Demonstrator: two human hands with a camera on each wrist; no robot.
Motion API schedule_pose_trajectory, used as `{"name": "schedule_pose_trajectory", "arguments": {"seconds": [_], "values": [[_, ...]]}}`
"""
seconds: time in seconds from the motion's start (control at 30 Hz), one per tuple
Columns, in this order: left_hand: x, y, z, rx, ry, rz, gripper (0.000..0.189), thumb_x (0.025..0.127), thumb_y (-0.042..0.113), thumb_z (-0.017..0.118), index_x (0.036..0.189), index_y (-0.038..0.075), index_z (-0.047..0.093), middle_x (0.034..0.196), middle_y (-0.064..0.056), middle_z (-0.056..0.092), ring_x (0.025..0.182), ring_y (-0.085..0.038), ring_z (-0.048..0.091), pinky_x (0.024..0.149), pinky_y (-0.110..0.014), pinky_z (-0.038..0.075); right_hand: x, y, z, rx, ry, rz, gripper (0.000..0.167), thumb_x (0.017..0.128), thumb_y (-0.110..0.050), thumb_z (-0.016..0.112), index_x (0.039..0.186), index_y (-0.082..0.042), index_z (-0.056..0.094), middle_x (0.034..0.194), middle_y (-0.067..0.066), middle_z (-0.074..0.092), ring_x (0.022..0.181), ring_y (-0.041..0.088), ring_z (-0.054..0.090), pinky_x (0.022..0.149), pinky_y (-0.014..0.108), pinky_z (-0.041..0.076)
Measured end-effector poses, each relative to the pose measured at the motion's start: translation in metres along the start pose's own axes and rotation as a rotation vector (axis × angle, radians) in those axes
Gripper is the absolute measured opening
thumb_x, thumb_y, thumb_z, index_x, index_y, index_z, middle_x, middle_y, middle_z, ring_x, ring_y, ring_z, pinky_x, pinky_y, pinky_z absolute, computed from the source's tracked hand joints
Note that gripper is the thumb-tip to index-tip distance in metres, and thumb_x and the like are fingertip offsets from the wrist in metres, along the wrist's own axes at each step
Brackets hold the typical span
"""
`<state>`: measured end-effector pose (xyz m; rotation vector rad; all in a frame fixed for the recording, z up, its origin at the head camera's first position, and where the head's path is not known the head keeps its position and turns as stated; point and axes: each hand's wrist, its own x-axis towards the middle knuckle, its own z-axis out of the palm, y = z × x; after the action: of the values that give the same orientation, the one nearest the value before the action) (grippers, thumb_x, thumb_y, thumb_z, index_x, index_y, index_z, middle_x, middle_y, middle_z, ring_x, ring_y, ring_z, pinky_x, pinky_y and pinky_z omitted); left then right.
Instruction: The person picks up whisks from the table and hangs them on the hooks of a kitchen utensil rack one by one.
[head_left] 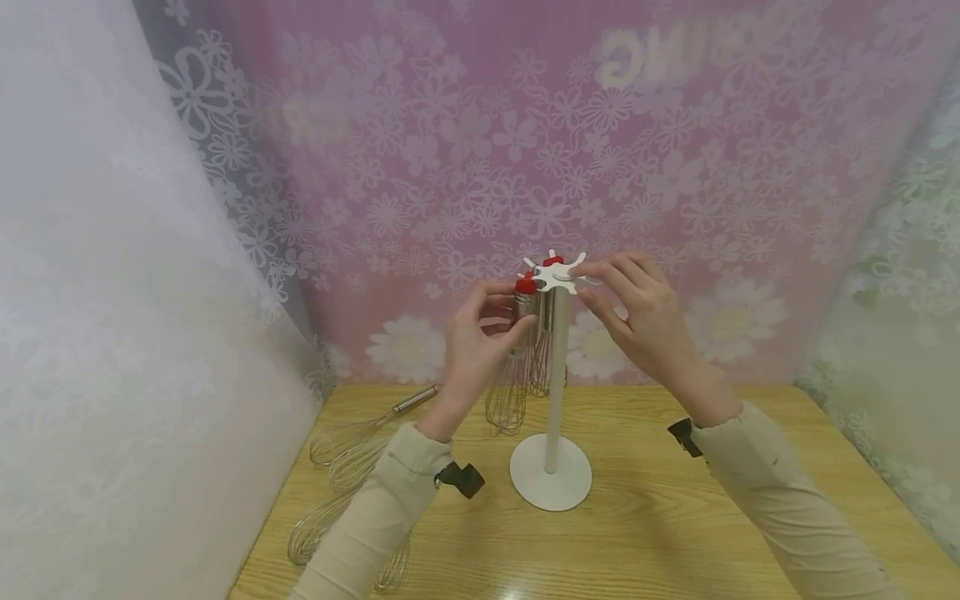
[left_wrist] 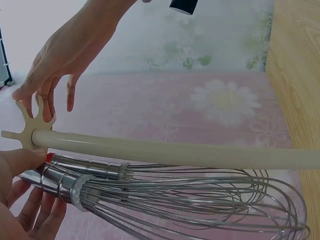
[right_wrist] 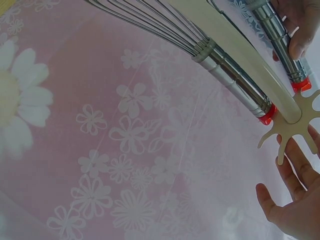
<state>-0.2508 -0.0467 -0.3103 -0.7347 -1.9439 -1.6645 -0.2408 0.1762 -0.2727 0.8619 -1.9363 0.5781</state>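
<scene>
A white stand with a star-shaped hook top (head_left: 558, 275) rises from a round base (head_left: 551, 492). Near its left side, my left hand (head_left: 480, 333) grips the steel handle of a whisk (left_wrist: 50, 182), thumb on one side and fingers on the other. The red cap (head_left: 526, 284) of this whisk is right at the hooks, its wires pointing down. Another whisk (right_wrist: 237, 80) with a red end hangs from the hook top behind it. My right hand (head_left: 641, 308) touches the hook top with fairly straight fingers, its thumb held apart.
Several wire whisks (head_left: 352, 462) lie on the left of the wooden table (head_left: 645, 517), partly behind my left sleeve (head_left: 375, 517). A pink flowered backdrop (head_left: 480, 167) stands at the back, with a pale sheet (head_left: 135, 333) along the left side.
</scene>
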Motion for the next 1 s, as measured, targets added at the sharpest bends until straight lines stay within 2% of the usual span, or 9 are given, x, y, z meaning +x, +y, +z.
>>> {"name": "schedule_pose_trajectory", "arguments": {"seconds": [0.4, 1.0], "values": [[-0.004, -0.002, 0.011, 0.027, 0.046, -0.003, 0.042, 0.087, 0.012, 0.082, 0.124, 0.008, 0.063, 0.110, -0.009, 0.070, 0.094, -0.022, 0.069, 0.081, -0.026, 0.062, 0.000, 0.000, 0.000, -0.002, 0.007, -0.001, 0.055, 0.107, -0.052, 0.042, 0.118, -0.007, 0.071, 0.105, 0.014, 0.069, 0.106, 0.036, 0.056, 0.089, 0.052, 0.046], [-0.005, -0.003, 0.013, -0.008, 0.014, -0.024, 0.043, 0.087, 0.015, 0.082, 0.124, 0.007, 0.063, 0.113, -0.008, 0.068, 0.097, -0.019, 0.068, 0.084, -0.025, 0.060, 0.000, 0.001, 0.002, 0.011, 0.022, 0.000, 0.054, 0.107, -0.051, 0.043, 0.117, -0.007, 0.072, 0.105, 0.013, 0.070, 0.106, 0.036, 0.056, 0.088, 0.051, 0.046]]}}
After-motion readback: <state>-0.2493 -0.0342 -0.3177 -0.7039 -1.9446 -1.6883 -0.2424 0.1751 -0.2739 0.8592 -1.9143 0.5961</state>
